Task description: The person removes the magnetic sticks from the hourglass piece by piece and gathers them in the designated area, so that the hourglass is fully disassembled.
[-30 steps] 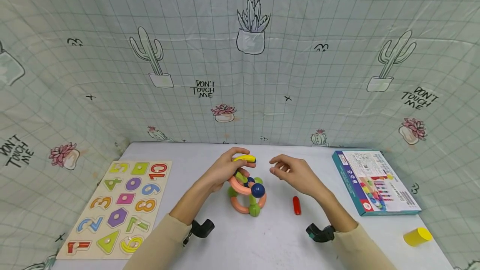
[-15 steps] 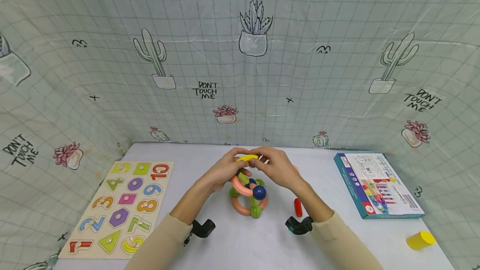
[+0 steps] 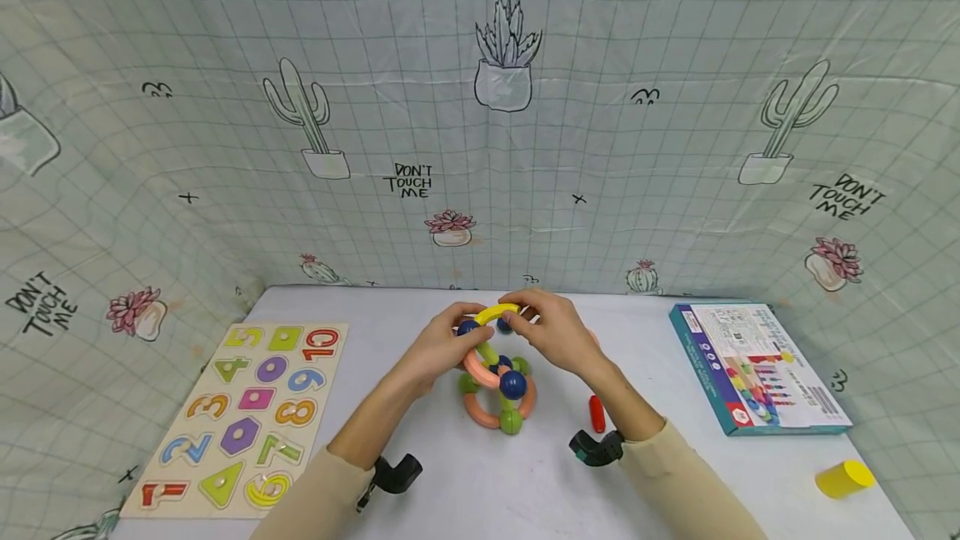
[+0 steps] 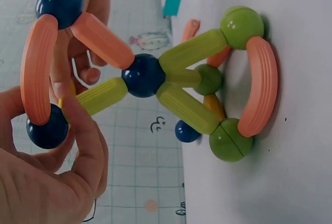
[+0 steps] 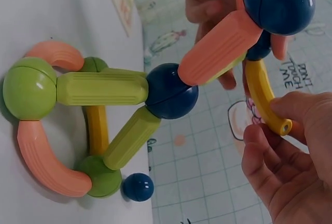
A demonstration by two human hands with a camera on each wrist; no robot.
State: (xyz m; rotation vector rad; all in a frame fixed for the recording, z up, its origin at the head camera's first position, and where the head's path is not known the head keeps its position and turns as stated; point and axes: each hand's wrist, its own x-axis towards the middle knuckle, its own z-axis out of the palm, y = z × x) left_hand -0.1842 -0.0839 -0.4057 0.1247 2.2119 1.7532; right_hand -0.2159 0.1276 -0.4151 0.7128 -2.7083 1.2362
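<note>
Both hands are on the yellow curved stick (image 3: pixel 497 312) now: right hand (image 3: pixel 553 338) pinches one end, and left hand (image 3: pixel 441 347) pinches the top of the ball-and-rod structure (image 3: pixel 497 386), mid-bench. A second ago the right hand hovered apart, loosely curled around nothing. The red stick (image 3: pixel 597 413) hasn't budged, and the yellow cylinder (image 3: pixel 844 478) stays near the bench's right front corner.

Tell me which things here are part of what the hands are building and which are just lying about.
In hand: left hand, right hand, yellow curved piece, ball-and-rod structure.

Lying about: red piece, number puzzle board, toy box, yellow cylinder.
</note>
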